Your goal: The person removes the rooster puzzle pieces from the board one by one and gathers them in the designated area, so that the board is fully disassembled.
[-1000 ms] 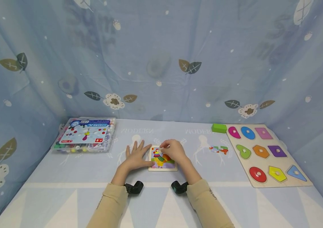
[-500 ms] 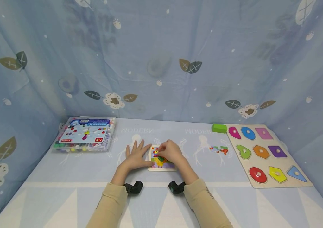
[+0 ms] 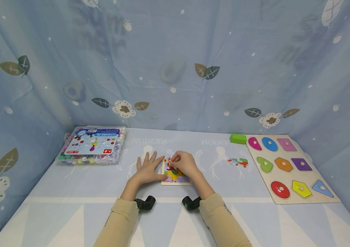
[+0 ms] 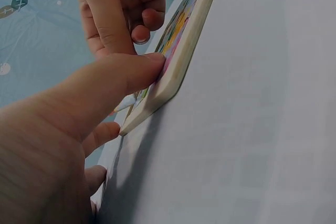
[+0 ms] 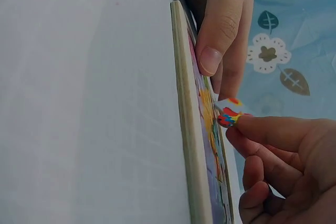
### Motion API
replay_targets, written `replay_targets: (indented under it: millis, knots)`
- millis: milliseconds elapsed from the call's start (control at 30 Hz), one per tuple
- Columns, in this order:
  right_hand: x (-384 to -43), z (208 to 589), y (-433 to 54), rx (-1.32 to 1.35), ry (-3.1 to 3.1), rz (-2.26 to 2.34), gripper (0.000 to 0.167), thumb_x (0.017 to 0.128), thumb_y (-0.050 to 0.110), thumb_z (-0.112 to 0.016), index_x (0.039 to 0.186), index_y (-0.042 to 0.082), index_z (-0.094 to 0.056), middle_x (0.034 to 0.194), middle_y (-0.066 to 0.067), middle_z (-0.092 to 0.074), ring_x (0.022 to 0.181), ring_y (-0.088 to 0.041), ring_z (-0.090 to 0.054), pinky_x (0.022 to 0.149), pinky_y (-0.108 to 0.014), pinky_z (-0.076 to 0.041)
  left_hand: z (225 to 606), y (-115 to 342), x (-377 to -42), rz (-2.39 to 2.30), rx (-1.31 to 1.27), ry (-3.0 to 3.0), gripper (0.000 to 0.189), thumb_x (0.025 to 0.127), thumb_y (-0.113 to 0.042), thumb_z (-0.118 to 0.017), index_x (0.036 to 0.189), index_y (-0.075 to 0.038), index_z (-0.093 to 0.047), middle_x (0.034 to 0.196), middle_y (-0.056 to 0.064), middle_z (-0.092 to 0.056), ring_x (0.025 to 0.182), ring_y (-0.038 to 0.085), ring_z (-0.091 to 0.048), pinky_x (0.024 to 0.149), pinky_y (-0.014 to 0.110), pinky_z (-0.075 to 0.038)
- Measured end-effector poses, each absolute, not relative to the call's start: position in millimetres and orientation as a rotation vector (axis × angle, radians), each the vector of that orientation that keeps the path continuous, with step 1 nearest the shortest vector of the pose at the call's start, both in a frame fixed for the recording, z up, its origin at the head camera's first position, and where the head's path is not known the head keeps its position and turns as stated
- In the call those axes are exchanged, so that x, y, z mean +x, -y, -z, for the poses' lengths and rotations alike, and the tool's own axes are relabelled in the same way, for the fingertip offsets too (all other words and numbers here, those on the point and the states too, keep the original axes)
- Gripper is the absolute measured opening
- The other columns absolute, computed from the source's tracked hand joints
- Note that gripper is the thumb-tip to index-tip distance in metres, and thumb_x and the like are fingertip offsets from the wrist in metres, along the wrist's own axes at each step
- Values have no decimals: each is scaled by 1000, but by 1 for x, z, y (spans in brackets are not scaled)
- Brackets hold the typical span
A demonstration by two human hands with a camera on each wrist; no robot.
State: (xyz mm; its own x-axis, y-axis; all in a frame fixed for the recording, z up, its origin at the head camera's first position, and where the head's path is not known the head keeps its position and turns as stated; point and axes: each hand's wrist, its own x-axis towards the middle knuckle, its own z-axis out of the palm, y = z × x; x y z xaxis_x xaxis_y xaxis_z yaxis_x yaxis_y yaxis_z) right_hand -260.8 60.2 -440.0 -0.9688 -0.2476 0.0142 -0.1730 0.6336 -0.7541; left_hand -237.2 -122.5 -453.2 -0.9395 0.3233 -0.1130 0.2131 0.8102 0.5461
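A small wooden jigsaw puzzle [image 3: 179, 184] with a colourful rooster picture lies flat between the two hands. My left hand [image 3: 147, 172] is spread beside its left edge, with the thumb [image 4: 139, 69] pressing on the near left corner and another fingertip at the frame's side. Thumb and index finger of my right hand [image 3: 187, 165] pinch a red, blue and yellow puzzle piece [image 5: 229, 119]. That piece is tilted up at the upper left part of the picture. The right hand covers the upper right part of the puzzle in the head view.
Loose joined puzzle pieces [image 3: 237, 162] lie to the right. Behind them are a green block [image 3: 238, 139] and a wooden shape board [image 3: 272, 185] with knobbed shapes. A clear box [image 3: 91, 144] of small coloured parts stands at the back left, before the curtain [image 3: 175, 113].
My right hand has shifted left from the puzzle's upper middle to the rooster's head and tilted a piece up there. The left hand has stayed in place.
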Motion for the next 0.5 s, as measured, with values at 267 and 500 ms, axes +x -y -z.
replay_targets:
  millis: [267,500]
  knots:
    - [-259,438,-66,-267,-2631,1457,32,83,10,-67,115,11,-63,84,-6,-69,66,-13,-62,62,-27,-51,453,123,-237,-797,412,-2784,83,75,-50,-68,144,-18,-35,153,18,-8,139,41,8,102,63,14]
    - [-260,438,-76,-175,-2597,1523,27,83,10,-67,110,11,-65,83,-8,-67,62,-14,-60,59,-26,-51,453,122,-237,-788,405,-2790,84,74,-51,-69,144,-17,-35,153,18,-9,139,41,8,102,63,13]
